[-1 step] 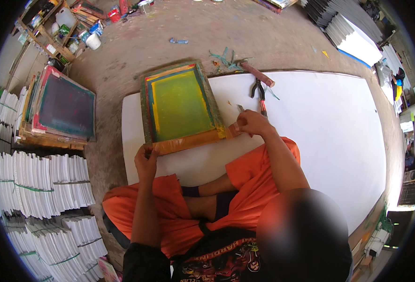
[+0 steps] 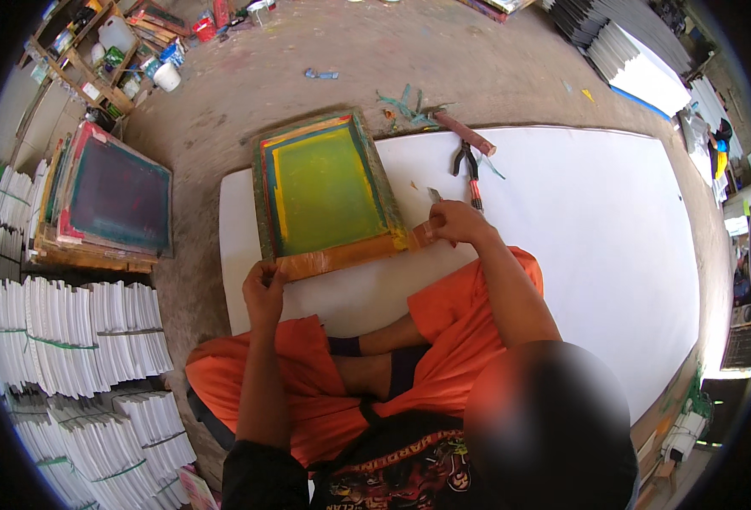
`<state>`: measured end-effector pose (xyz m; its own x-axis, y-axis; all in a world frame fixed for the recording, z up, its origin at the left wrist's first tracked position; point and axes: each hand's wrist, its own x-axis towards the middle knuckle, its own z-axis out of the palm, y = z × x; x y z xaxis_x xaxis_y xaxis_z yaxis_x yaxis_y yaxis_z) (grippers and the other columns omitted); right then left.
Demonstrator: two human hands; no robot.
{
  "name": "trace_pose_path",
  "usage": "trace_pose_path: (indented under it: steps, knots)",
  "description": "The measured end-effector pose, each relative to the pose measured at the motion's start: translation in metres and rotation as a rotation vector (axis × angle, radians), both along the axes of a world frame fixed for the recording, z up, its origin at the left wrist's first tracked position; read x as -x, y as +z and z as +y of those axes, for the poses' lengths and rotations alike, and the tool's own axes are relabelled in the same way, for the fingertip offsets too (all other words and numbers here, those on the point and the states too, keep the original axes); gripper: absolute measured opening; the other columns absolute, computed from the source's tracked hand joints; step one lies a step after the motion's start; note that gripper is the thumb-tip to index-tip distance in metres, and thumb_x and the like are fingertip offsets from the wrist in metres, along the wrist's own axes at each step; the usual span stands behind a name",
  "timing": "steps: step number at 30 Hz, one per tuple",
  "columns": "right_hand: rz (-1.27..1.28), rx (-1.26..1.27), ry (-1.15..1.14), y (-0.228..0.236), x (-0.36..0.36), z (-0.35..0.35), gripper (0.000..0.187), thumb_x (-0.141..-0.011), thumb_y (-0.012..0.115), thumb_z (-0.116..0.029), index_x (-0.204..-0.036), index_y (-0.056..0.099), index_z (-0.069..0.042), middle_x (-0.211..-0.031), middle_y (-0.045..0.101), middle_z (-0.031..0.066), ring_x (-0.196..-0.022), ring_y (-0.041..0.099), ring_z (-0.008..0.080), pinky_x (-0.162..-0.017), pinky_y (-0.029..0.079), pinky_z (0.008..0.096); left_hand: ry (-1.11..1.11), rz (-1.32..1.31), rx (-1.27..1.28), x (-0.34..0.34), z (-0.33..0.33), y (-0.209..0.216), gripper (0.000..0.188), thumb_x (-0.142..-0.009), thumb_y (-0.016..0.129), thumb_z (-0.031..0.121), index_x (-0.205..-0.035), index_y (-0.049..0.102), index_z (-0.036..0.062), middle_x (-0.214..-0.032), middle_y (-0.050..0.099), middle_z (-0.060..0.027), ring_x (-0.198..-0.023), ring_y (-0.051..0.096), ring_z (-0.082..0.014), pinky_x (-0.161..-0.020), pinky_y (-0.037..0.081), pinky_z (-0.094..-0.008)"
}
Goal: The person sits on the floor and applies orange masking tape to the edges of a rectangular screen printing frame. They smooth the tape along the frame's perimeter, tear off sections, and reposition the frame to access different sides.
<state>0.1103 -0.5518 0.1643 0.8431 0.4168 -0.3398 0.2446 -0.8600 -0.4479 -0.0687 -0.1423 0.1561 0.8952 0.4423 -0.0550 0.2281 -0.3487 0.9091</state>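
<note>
Head view: the left end of a brown tape strip is pinched narrowly by the left hand; its right end is held by the right hand, beyond whose fingertips a thin pale piece juts, too small to identify. Between the hands, the glossy strip is stretched along the near edge of a rectangular framed screen. Wrinkles or skewing could be caused by uneven tension; the screen could be nicked if the pale piece is sharp. Its flat yellow-green panel is bounded by a rough, paint-stained border. Under the screen, a smooth white sheet is spread. Ahead of the right hand, pliers are laid, then a rough reddish-brown cylinder; farther off, tangled green scraps are scattered.
</note>
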Motion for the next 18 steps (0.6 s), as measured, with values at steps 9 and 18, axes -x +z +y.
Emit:
trace_pose_path:
  steps: [9,18]
  knots:
    - [-0.342,-0.153,-0.262,-0.008,-0.036,-0.001,0.037,-0.075,0.083,-0.019,-0.106,0.071,-0.003,-0.107,0.072,0.0166,-0.099,0.07,0.0366,-0.085,0.055,0.0454,-0.133,-0.047,-0.048,-0.016,-0.028,0.076,0.014,-0.095,0.073,0.012,-0.091,0.065,-0.0002,-0.076,0.066,-0.0013,-0.067,0.056,-0.0063,-0.064,0.046,-0.0238]
    - [-0.305,-0.278,0.067,-0.021,-0.013,0.073,0.043,-0.082,0.073,-0.029,-0.121,0.07,-0.014,-0.134,0.062,0.0158,-0.117,0.063,0.0383,-0.098,0.053,0.0477,-0.149,-0.131,-0.02,-0.023,-0.03,0.099,0.01,-0.093,0.074,0.007,-0.092,0.067,0.0002,-0.076,0.067,-0.0011,-0.069,0.058,-0.005,-0.061,0.046,-0.0221]
